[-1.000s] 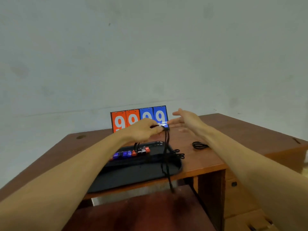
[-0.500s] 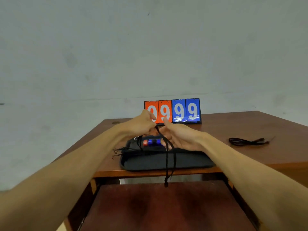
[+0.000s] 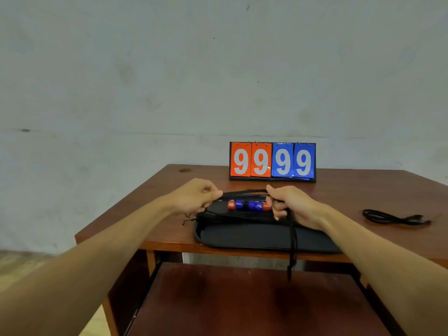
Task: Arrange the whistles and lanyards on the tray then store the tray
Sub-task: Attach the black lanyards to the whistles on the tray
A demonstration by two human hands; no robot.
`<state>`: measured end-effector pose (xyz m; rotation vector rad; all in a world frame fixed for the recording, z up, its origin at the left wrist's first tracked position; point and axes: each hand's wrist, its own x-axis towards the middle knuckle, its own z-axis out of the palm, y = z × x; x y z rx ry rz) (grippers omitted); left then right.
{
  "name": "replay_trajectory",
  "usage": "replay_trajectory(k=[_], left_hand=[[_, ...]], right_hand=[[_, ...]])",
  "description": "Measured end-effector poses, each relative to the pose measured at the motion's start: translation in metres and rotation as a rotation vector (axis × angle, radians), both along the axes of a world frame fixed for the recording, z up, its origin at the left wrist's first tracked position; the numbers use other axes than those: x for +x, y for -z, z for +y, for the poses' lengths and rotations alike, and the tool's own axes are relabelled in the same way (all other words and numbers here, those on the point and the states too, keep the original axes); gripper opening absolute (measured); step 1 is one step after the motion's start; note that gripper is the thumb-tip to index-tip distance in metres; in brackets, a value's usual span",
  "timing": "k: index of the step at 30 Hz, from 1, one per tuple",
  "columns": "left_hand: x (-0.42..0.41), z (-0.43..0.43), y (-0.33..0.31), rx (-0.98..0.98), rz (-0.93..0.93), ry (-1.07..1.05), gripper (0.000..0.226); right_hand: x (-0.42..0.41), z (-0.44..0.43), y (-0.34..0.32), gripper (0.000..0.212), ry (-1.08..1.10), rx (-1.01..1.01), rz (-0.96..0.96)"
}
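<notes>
Left hand, fingers curled, pinching a black lanyard between thumb and forefinger. Right hand, likewise curled, gripping the same cord, drawn straight between the two just above the whistles. Loose end hanging from the right fist past the counter edge. Both forearms extended forward, knuckles up. Red and blue whistles in a row at the 12 o'clock side of the dark tray, near the counter's front edge. Second lanyard at 3 o'clock, well apart. Scoreboard at 12 o'clock. Thin strands at the tray's 9 o'clock rim, possibly cord ends.
</notes>
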<state>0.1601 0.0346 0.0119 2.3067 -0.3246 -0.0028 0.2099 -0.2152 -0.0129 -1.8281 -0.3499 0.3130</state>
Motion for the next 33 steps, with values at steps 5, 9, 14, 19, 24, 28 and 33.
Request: replay_trajectory(k=[5, 9, 14, 19, 24, 28, 33], left_hand=[[0.007, -0.002, 0.004, 0.056, -0.126, -0.029, 0.026], [0.019, -0.017, 0.009, -0.022, -0.140, -0.055, 0.024], [0.029, -0.019, 0.013, -0.061, -0.208, -0.052, 0.020], [0.041, 0.004, 0.033, -0.045, -0.260, -0.157, 0.014], [0.048, 0.026, 0.063, 0.092, -0.262, -0.257, 0.005], [0.051, 0.029, 0.069, 0.206, -0.321, -0.270, 0.007], [0.053, 0.026, 0.067, 0.393, -0.331, -0.207, 0.008]], right_hand=[[0.001, -0.004, 0.007, 0.046, -0.082, -0.114, 0.010], [0.001, 0.017, 0.010, 0.046, -0.136, -0.055, 0.057], [0.005, 0.048, 0.014, 0.054, -0.225, 0.121, 0.128], [0.014, 0.063, 0.019, 0.044, -0.279, 0.159, 0.152], [0.027, 0.053, 0.030, 0.027, -0.139, -0.350, -0.235], [0.038, 0.037, 0.038, 0.011, -0.044, -0.633, -0.534], [0.045, 0.026, 0.057, 0.010, 0.054, -0.693, -0.552]])
